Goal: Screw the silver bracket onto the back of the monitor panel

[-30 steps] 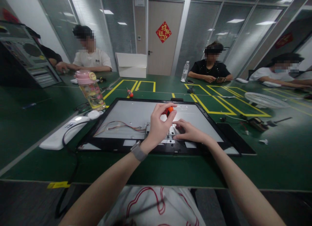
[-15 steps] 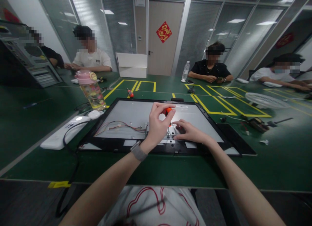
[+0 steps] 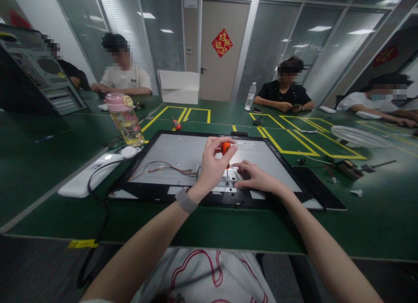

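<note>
My left hand is closed around the orange and black handle of a screwdriver, thumb and fingers on its upper end. The screwdriver stands upright, its thin shaft pointing down at a metal bracket. This bracket lies on the grey back of a black-framed display panel. My right hand rests beside the bracket on its right, thumb and fingers apart, fingertips at the bracket's edge. Thin coloured wires run from the bracket's left side. Whether the tip sits in a screw is too small to tell.
A white power bank-like device with a black cable and a pink-lidded bottle stand left. A computer case is far left. A black slab and a tool lie right. Several people sit across the table.
The screwdriver handle shows more between my left fingers, which have shifted slightly around it. My right hand stays in place. The whole view has moved a little.
</note>
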The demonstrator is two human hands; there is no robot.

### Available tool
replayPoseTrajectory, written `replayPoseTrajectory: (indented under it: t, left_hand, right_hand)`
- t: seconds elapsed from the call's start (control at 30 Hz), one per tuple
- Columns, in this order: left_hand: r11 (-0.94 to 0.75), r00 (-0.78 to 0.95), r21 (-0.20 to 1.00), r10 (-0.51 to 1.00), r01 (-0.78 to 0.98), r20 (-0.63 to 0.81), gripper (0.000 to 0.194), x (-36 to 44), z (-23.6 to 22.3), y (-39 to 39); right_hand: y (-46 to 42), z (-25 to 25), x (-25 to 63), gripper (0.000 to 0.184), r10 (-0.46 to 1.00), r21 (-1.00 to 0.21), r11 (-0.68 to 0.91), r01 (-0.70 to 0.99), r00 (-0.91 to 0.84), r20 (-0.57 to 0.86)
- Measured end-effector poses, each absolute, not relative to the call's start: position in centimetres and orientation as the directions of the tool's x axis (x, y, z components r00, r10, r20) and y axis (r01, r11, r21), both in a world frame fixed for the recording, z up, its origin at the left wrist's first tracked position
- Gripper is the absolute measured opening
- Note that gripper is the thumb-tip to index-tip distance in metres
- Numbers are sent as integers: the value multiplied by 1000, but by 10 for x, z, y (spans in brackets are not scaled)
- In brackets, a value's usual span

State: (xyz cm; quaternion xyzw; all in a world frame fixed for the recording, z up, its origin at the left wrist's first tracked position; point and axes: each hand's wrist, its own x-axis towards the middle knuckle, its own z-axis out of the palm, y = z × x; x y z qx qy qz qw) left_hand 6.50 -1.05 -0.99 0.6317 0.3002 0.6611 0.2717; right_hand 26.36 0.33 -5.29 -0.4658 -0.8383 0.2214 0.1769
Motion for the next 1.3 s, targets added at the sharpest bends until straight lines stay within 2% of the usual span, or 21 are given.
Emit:
replayPoseTrajectory:
  t: [0.17,0.4,0.5,0.6,0.8,1.0,1.2,1.3]
  left_hand:
    - [-757,-47,639,639,138,767,20,62,-7,-14]
    - [-787,-22,565,578,247,816,3,64,-5,-23]
    - [-784,-29,560,574,267,818,16,64,-8,-22]
    - [-787,-13,582,593,205,805,28,63,-9,-19]
    - [-781,-14,589,600,211,800,13,62,-5,-20]
    - [-754,13,650,654,94,756,32,62,-9,-17]
    - [-744,-22,657,660,124,751,17,64,-11,-14]
    - [-727,6,680,683,93,730,25,62,-11,-14]
  right_hand:
    - [3,-52,263,62,861,-536,463,706,-501,84]
    - [1,-51,262,59,861,-536,467,703,-499,95]
    - [1,-51,262,58,859,-537,470,700,-503,97]
    - [1,-51,262,59,860,-543,465,699,-501,92]
    - [1,-51,261,60,865,-541,462,703,-492,99]
    - [1,-52,261,60,868,-551,450,703,-489,86]
    - [2,-53,261,60,857,-543,474,693,-504,105]
    - [2,-53,261,61,862,-542,469,698,-495,109]
